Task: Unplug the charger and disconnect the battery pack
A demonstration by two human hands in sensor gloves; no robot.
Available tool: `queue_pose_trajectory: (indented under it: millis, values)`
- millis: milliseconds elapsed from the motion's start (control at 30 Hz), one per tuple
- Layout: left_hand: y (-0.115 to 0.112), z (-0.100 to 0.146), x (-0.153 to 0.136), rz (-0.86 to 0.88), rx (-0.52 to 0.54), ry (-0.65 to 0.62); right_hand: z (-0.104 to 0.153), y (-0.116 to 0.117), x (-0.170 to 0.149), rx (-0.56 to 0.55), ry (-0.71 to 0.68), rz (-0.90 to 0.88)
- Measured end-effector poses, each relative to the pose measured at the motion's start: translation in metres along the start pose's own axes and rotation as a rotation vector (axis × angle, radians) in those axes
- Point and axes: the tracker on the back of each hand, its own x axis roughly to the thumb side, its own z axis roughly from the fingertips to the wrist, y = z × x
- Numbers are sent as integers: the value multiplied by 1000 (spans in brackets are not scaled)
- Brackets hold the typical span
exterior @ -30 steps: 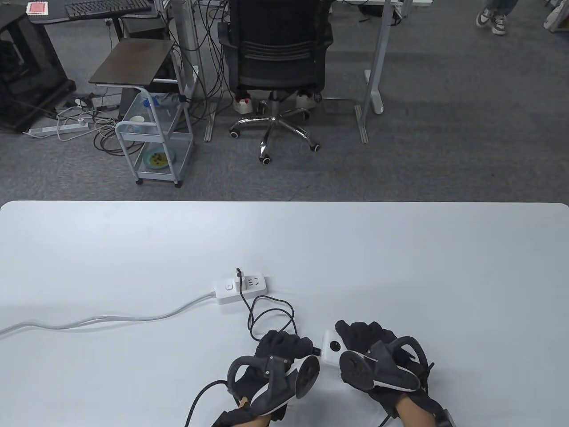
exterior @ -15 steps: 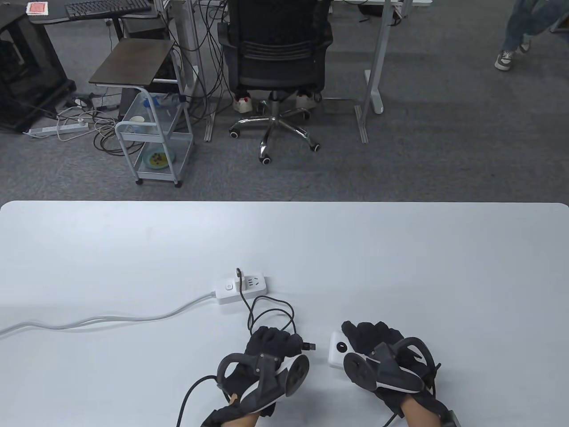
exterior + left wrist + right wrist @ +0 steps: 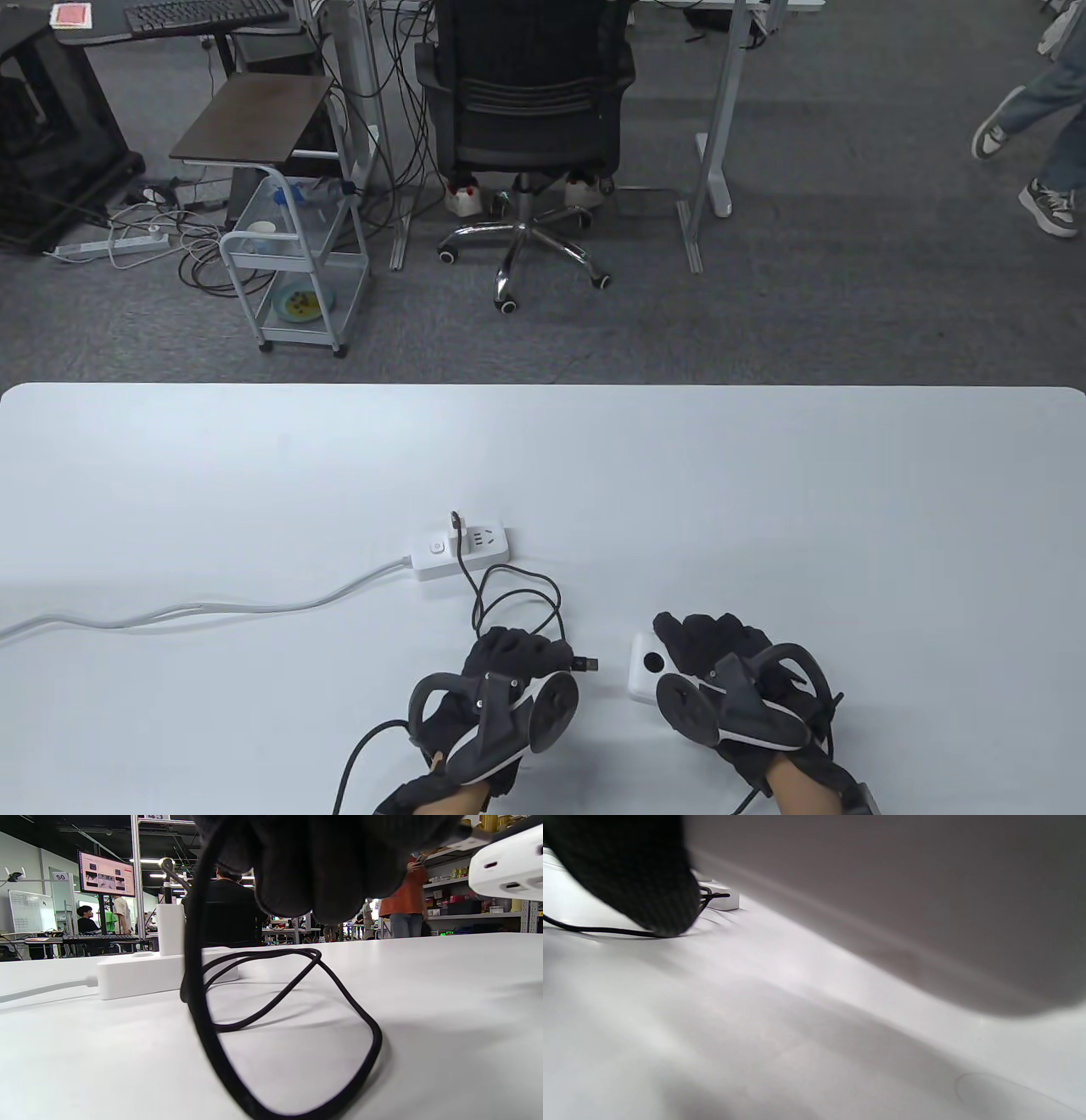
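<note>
My left hand [image 3: 519,658] grips the black cable [image 3: 509,594] just behind its plug [image 3: 585,663], which points right, free in the air, a short gap from the white battery pack [image 3: 645,666]. My right hand [image 3: 708,641] holds the battery pack at the table's front. The cable loops back to a small white charger [image 3: 458,532] that stands plugged in the white power strip [image 3: 460,552]. In the left wrist view the loop [image 3: 297,1018] lies on the table, the charger [image 3: 170,928] stands on the strip [image 3: 140,975], and the battery pack [image 3: 507,868] shows at top right.
The strip's grey cord [image 3: 195,609] runs left across the white table [image 3: 254,475] and off its left edge. Beyond the far edge are an office chair [image 3: 526,127], a small cart [image 3: 293,255] and a walking person's legs [image 3: 1035,127].
The plug has come out of the battery pack. My left hand drew it left and toward the front, my right hand shifted the pack slightly right; a gap has opened between them.
</note>
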Motion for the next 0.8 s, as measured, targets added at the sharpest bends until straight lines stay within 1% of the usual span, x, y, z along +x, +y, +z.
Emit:
queue_pose_trajectory:
  millis: [333, 533, 667, 800]
  values:
    - [1, 1, 1, -3, -2, -9, -1, 0, 0, 9, -4, 8]
    - [2, 2, 2, -14, -6, -11, -11, 0, -15, 48, 30, 7]
    - [0, 1, 3, -16, -18, -15, -12, -2, -20, 80, 39, 107]
    - [-1, 2, 4, -23, -22, -18, -18, -5, -38, 118, 76, 83]
